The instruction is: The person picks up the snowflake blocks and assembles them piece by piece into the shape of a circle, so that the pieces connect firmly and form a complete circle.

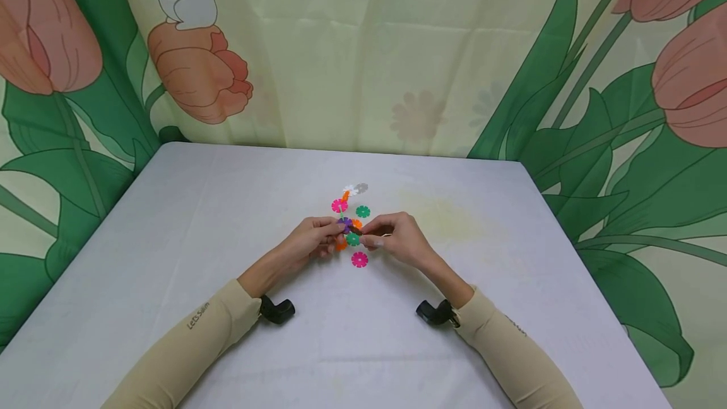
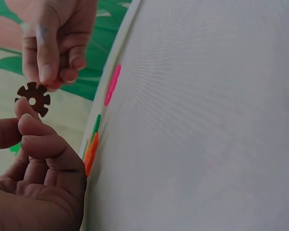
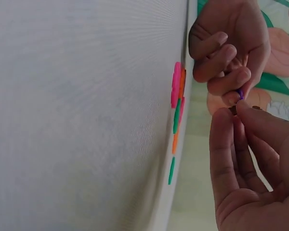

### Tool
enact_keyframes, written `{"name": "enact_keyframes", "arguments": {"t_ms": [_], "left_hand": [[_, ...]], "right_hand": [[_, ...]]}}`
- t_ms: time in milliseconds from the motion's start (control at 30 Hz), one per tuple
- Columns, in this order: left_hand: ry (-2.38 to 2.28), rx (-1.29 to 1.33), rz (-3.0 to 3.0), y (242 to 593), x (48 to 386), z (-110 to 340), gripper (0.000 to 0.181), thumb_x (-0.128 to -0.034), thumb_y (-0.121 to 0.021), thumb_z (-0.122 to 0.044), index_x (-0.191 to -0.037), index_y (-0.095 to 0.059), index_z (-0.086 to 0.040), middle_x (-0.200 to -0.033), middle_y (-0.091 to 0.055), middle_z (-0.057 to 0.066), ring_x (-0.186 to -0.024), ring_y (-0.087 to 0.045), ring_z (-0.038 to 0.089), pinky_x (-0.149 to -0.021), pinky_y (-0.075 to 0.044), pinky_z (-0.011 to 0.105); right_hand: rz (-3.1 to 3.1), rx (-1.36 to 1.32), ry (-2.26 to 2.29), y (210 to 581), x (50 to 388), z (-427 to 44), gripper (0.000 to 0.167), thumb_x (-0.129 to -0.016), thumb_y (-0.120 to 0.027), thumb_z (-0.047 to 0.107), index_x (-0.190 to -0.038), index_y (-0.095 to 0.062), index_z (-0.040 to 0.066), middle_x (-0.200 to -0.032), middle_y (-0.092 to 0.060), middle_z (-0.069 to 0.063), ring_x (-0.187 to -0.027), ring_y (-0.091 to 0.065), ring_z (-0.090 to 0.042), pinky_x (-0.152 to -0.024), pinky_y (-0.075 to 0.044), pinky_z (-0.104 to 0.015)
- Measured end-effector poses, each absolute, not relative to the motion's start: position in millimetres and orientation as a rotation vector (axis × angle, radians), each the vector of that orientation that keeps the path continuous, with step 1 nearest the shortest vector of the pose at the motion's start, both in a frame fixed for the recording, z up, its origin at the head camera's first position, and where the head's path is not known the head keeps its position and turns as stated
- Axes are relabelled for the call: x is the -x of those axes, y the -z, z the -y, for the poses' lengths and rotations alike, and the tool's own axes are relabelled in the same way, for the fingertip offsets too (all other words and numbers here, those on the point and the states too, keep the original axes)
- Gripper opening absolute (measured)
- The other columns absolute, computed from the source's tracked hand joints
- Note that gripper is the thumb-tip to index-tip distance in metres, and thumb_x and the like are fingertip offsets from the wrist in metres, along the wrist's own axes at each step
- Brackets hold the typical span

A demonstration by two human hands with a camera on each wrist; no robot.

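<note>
Over the middle of the table, my left hand [image 1: 307, 243] pinches a purple notched disc [image 1: 344, 224] between thumb and fingers. My right hand [image 1: 402, 238] pinches a dark brown notched disc [image 2: 37, 100] by its edge. Both sets of fingertips are close together, and the brown disc meets or nearly meets the purple one. Whether they are slotted together I cannot tell. In the right wrist view, only slivers of the purple disc [image 3: 240, 94] and brown disc [image 3: 233, 110] show between the fingers.
Around the hands lie more flower-shaped discs: a pink one [image 1: 360, 260] in front, green ones [image 1: 363, 211], [image 1: 353, 240], an orange one [image 1: 341, 244], and another pink disc [image 1: 339, 206]. White [image 1: 351, 190] and grey [image 1: 361, 188] discs are farther back on the white-covered table [image 1: 255, 333].
</note>
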State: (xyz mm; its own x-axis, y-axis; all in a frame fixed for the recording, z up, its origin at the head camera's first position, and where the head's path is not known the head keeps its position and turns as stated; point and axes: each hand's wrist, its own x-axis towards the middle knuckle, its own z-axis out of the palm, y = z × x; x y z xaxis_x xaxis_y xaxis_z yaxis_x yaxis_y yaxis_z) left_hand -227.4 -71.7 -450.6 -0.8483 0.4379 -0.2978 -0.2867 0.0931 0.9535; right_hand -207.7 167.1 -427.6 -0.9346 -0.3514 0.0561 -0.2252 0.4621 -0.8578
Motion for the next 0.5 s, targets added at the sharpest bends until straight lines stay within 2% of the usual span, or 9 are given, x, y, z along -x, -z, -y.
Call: {"name": "enact_keyframes", "arguments": {"t_ms": [233, 333, 500], "left_hand": [[-1.810, -0.094, -1.875, 449.8, 229.5, 73.4, 0.019, -0.1096, -0.057, -0.023, -0.108, -0.066, -0.006, -0.078, -0.061, -0.005, -0.066, -0.052, 0.010, -0.060, -0.043, 0.020], [-1.806, -0.085, -1.885, 448.6, 229.2, 74.0, 0.020, -0.1101, -0.056, -0.023, -0.108, -0.065, -0.004, -0.078, -0.059, -0.005, -0.066, -0.052, 0.010, -0.060, -0.042, 0.019], [-1.804, -0.078, -1.884, 447.5, 228.7, 74.8, 0.019, -0.1107, -0.055, -0.023, -0.107, -0.064, -0.007, -0.078, -0.057, -0.004, -0.067, -0.051, 0.010, -0.060, -0.043, 0.019]], "right_hand": [[-2.571, 0.502, 1.168, 430.8, 209.5, -167.8, 0.011, -0.092, -0.084, 0.017, -0.101, -0.083, 0.010, -0.085, -0.077, -0.001, -0.070, -0.066, -0.013, -0.065, -0.056, -0.026], [-2.579, 0.548, 1.035, 431.1, 208.8, -167.5, 0.014, -0.090, -0.086, 0.021, -0.102, -0.083, 0.013, -0.082, -0.075, 0.002, -0.071, -0.063, -0.011, -0.065, -0.052, -0.023], [-2.599, 0.613, 0.947, 431.4, 206.1, -166.8, 0.023, -0.087, -0.089, 0.025, -0.103, -0.082, 0.011, -0.076, -0.069, 0.002, -0.069, -0.058, -0.010, -0.064, -0.047, -0.022]]}}
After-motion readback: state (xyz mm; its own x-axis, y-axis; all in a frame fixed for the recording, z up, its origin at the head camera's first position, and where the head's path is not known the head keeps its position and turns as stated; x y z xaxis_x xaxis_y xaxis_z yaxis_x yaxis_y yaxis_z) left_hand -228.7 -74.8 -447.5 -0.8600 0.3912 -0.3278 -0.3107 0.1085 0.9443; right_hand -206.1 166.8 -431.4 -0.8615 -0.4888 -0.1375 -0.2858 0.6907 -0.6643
